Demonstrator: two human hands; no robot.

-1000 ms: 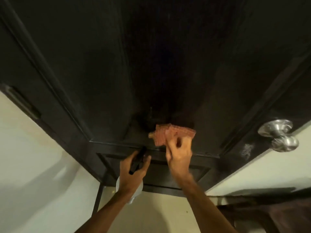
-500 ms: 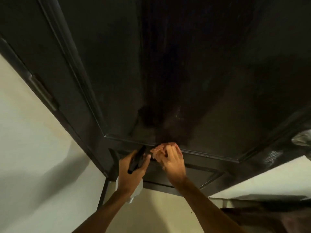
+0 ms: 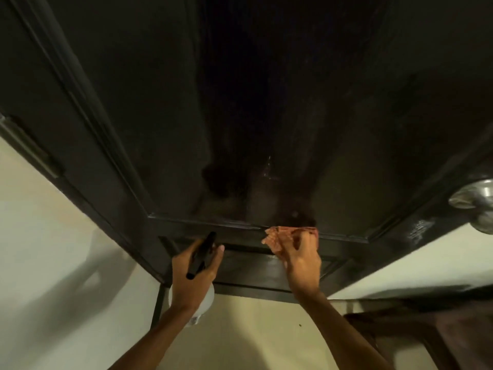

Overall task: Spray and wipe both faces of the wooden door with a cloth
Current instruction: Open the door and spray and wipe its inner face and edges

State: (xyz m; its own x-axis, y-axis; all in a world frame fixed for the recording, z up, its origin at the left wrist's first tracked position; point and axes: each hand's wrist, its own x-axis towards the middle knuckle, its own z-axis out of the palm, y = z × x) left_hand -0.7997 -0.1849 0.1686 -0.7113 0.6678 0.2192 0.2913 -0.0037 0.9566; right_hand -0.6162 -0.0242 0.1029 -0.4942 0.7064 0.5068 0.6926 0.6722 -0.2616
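The dark wooden door (image 3: 165, 108) fills most of the view, with wet streaks low on its big panel. My right hand (image 3: 302, 259) holds a reddish patterned cloth (image 3: 280, 236) against the moulding at the panel's lower edge. My left hand (image 3: 193, 276) grips a spray bottle (image 3: 204, 251) with a black trigger head and a white body, held just off the door's lower rail. The bottle's body is mostly hidden behind my hand.
A silver door knob (image 3: 477, 201) sticks out at the right edge. A hinge (image 3: 29, 145) shows on the door's left side. Cream walls flank the door, a pale floor lies below, and dark furniture (image 3: 426, 332) stands at the bottom right.
My right hand carried the cloth down from the panel to its lower moulding, left toward the spray bottle, then back right. The left hand stayed low with the bottle. The view shifted.
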